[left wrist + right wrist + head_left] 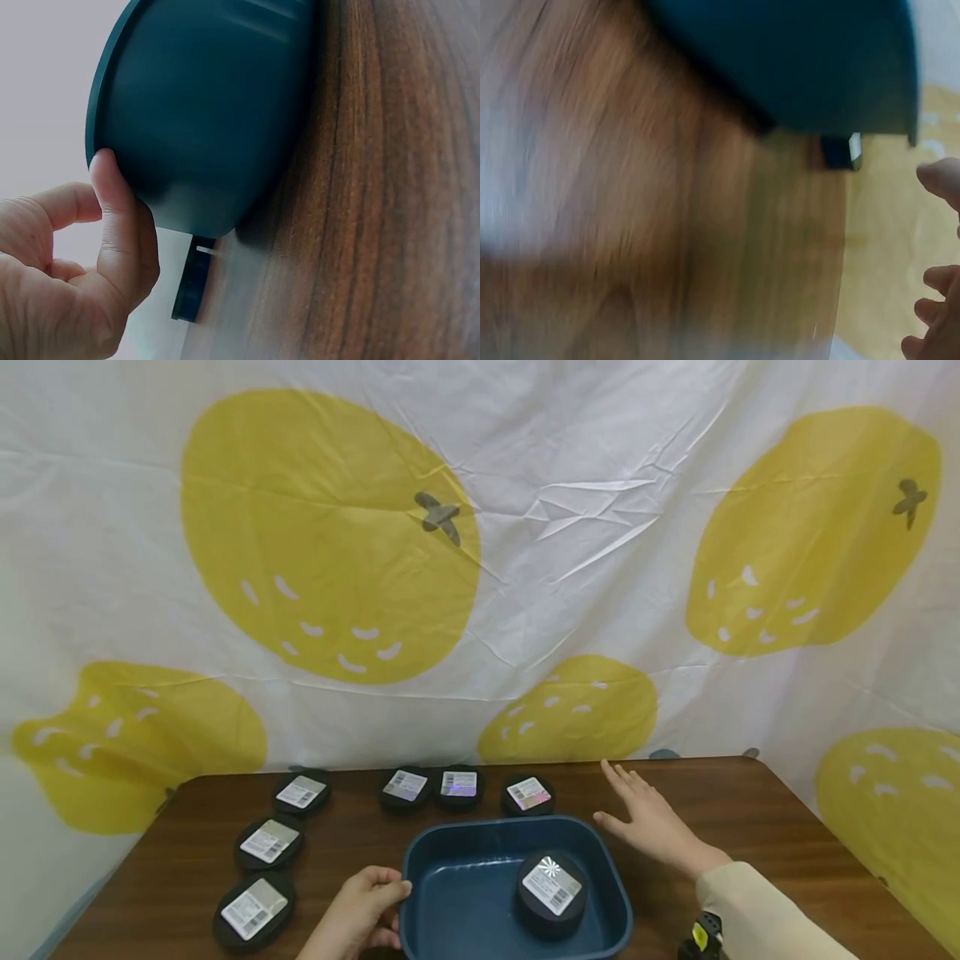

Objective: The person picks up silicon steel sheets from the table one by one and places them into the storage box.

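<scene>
A dark blue rectangular tub (457, 897) sits at the front middle of the table. One round black puck-like piece (551, 906) with a white label lies in its right half. My left hand (360, 906) pinches the tub's left rim between thumb and fingers; the left wrist view shows that hand (97, 259) gripping the edge of the tub (202, 112). To the right of the tub, my right hand (652, 822) is held with fingers spread, holding nothing. Blurred, the right wrist view catches its fingertips (941, 285) apart from the tub (817, 67).
Several more labelled black round pieces stand on the brown wooden table (697, 802): a row behind the tub, including one (528, 795) close to its back rim, and others (255, 910) along the left. A white curtain (585, 593) with yellow fruit prints hangs behind.
</scene>
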Demonstrator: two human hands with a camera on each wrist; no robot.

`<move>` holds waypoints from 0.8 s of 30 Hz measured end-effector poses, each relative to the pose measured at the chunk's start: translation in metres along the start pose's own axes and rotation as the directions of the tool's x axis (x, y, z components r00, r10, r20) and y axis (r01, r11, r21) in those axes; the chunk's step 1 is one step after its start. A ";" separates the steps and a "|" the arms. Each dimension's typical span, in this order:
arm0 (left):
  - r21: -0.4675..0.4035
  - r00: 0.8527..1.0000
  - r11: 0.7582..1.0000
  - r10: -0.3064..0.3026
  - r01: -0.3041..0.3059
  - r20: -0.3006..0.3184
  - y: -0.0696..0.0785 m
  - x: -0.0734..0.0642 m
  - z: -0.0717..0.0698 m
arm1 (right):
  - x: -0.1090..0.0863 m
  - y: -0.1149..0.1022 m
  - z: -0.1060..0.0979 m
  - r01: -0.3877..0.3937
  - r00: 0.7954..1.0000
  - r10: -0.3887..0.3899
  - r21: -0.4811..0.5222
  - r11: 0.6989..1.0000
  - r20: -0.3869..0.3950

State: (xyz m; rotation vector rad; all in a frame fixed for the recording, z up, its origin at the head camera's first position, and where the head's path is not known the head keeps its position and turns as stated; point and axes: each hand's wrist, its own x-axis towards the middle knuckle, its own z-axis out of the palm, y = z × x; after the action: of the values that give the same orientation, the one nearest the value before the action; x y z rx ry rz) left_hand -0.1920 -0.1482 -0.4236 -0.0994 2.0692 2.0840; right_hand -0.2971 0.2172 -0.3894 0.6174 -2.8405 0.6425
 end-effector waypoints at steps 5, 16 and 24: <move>-0.003 1.000 1.000 -0.006 0.006 0.006 0.001 0.000 0.000 | 0.001 0.008 0.007 -0.006 1.000 0.007 -0.177 0.984 0.008; -0.004 1.000 1.000 -0.009 0.009 0.009 0.000 0.000 -0.001 | 0.002 0.010 0.015 0.015 1.000 -0.014 -0.273 0.962 0.005; -0.014 1.000 1.000 0.004 -0.004 0.003 -0.001 0.000 -0.001 | 0.005 0.007 0.019 0.025 1.000 -0.018 -0.291 0.956 0.025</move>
State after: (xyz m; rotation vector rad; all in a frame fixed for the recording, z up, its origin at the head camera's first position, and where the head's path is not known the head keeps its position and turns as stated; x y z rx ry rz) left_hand -0.1920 -0.1488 -0.4242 -0.0936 2.0553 2.0999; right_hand -0.3061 0.2123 -0.4076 0.6048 -2.8634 0.2046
